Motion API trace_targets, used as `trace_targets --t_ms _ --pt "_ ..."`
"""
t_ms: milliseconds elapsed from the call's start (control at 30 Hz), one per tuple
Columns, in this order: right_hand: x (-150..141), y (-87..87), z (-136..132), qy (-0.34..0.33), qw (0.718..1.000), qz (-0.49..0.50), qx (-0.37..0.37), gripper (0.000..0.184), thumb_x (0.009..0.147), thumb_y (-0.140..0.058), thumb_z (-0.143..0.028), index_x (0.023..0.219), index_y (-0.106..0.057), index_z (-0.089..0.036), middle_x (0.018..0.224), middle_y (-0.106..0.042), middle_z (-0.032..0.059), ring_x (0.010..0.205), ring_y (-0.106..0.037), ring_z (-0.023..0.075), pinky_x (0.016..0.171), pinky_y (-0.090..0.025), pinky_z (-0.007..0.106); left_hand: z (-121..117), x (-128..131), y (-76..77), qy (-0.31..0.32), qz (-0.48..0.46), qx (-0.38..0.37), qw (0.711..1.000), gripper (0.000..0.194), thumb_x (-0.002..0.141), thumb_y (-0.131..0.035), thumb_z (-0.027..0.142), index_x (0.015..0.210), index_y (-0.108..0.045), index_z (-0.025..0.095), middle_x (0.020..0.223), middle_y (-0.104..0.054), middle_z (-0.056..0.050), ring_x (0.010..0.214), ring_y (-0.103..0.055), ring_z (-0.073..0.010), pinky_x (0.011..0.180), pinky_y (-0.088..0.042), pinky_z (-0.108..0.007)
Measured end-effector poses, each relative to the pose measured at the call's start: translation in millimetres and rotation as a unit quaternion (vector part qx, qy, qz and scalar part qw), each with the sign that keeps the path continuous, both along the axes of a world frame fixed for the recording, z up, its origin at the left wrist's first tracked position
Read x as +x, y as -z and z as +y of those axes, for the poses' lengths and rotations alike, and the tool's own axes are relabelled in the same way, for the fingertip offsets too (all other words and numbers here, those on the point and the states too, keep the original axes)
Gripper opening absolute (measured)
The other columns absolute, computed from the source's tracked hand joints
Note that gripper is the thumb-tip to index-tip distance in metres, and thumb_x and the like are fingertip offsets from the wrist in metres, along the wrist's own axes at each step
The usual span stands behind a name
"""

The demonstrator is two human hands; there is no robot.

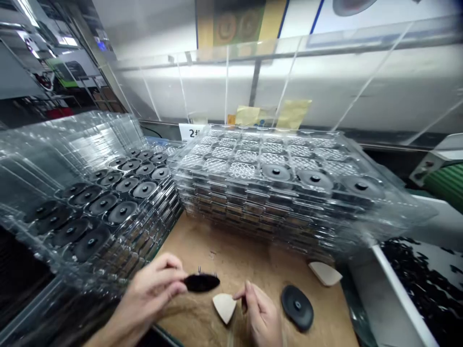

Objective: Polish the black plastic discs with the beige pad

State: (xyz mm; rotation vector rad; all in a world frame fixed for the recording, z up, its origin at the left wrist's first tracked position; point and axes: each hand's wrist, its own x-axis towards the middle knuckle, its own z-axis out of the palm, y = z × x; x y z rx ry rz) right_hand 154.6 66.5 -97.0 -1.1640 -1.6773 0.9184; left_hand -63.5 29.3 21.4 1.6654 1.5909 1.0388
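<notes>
My left hand (155, 284) is closed, pinching the edge of a thin black disc (201, 283) between thumb and fingers. The disc is tilted nearly edge-on, with small metal pins standing up from it. My right hand (258, 311) is curled, its fingertips at the upper right corner of a cream, rounded-triangular piece (224, 307); the grip looks like a pinch. To the right of that hand, a black rounded disc with a central stud (297, 307) lies on the brown work surface (217, 241). Farther right lies a second cream triangular piece (325, 273).
A stack of clear plastic trays (253, 193) stands at the back, with several black discs in the top tray's front row. Another tray stack (144, 231) on the left holds many discs. At right, a white bin (394, 294) contains small black parts (415, 274).
</notes>
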Motion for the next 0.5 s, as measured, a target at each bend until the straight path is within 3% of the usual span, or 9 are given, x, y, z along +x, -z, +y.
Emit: trace_targets --t_ms 67,167,233,333,400,500 --pt "6.2 12.2 7.4 0.002 1.0 -0.004 -0.007 0.049 0.096 -0.032 -0.04 0.062 -0.059 -0.017 0.052 -0.052 -0.0022 0.047 -0.054 0.011 0.048 -0.042 0.022 28.0 1.7 -37.1 0.031 0.118 0.115 0.986 0.013 0.08 -0.058 0.022 0.086 -0.069 0.025 0.079 -0.059 -0.002 0.073 -0.057 -0.0138 0.065 -0.045 -0.022" --pt "8.6 29.0 9.4 -0.012 1.0 -0.012 -0.004 0.042 0.094 -0.04 -0.039 0.064 -0.056 -0.015 0.058 -0.055 -0.0038 0.053 -0.055 0.0092 0.053 -0.045 0.023 83.1 14.4 -86.8 0.053 0.273 0.3 0.913 0.017 0.081 -0.057 0.018 0.093 -0.068 0.02 0.088 -0.06 -0.005 0.08 -0.057 -0.0143 0.073 -0.046 -0.026" --pt "6.6 37.5 8.1 -0.02 1.0 -0.019 0.002 0.036 0.093 -0.045 -0.036 0.066 -0.056 -0.015 0.059 -0.055 -0.0048 0.055 -0.055 0.0086 0.055 -0.047 0.024 127.4 24.8 -108.6 0.036 0.338 0.357 0.87 0.019 0.083 -0.053 0.025 0.09 -0.068 0.014 0.093 -0.062 -0.008 0.088 -0.056 -0.0182 0.081 -0.045 -0.034" --pt "1.9 46.2 7.2 -0.014 0.999 -0.03 0.013 0.029 0.092 -0.049 -0.033 0.072 -0.057 -0.014 0.063 -0.056 -0.0045 0.056 -0.056 0.0084 0.056 -0.048 0.024 195.4 35.9 -120.8 0.042 0.381 0.317 0.867 0.028 0.086 -0.046 0.029 0.087 -0.067 0.01 0.107 -0.063 -0.013 0.1 -0.054 -0.0241 0.091 -0.04 -0.044" --pt "-0.3 49.8 7.6 -0.006 0.999 -0.037 0.018 0.025 0.092 -0.049 -0.032 0.077 -0.059 -0.015 0.068 -0.058 -0.0036 0.057 -0.056 0.0083 0.056 -0.049 0.024 229.2 39.5 -118.9 0.084 0.383 0.281 0.876 0.023 0.085 -0.047 0.024 0.085 -0.067 0.012 0.095 -0.068 -0.009 0.093 -0.058 -0.0221 0.086 -0.045 -0.041" --pt "-0.1 51.3 8.5 -0.007 0.998 -0.052 0.017 0.021 0.092 -0.049 -0.032 0.084 -0.06 -0.015 0.074 -0.06 -0.002 0.06 -0.057 0.0088 0.058 -0.05 0.025 241.1 40.7 -114.5 0.109 0.364 0.249 0.891 0.019 0.084 -0.049 0.022 0.086 -0.067 0.017 0.093 -0.07 -0.005 0.088 -0.061 -0.0199 0.081 -0.048 -0.038"
